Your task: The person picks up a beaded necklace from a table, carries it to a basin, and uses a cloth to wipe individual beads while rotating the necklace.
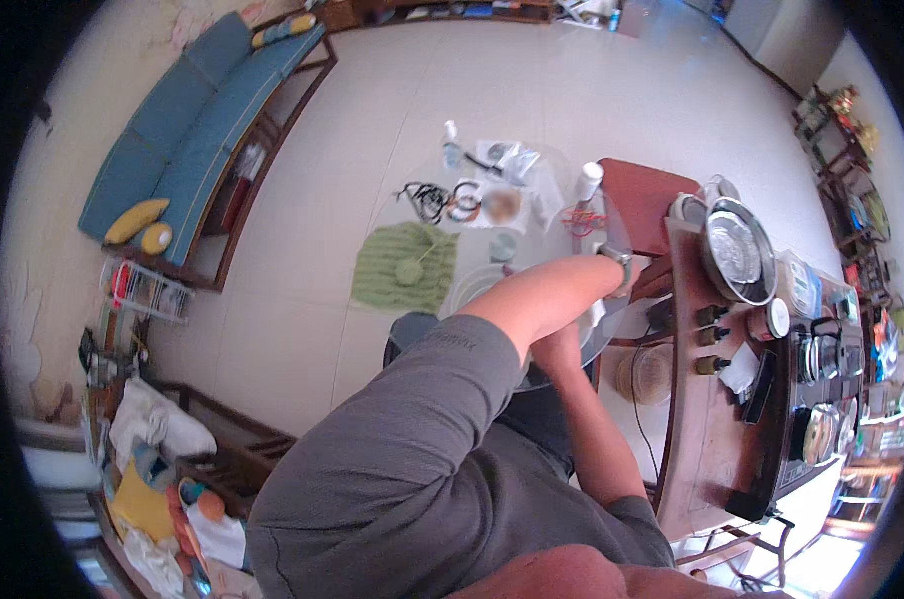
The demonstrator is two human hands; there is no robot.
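My left arm, with a watch at the wrist, reaches across to the right over a round glass table (541, 161). My left hand (633, 275) is at the table's right edge, its fingers mostly hidden. Under that forearm, my right hand (558, 349) is beside a white item (592, 314); what its fingers do is hidden. Red cords (583, 221) lie near a white-capped bottle (589, 180). Further left are black cords (426, 201), a blurred brown item (501, 205) on white sheets, a clear bottle (451, 150) and a green knitted piece (407, 266).
A red-brown stool (643, 198) stands beyond my left hand. At the right, a wooden table (710, 449) holds a metal bowl (738, 251), small dark bottles (712, 365) and a lidded jar (768, 320). A blue sofa (197, 127) stands at the upper left.
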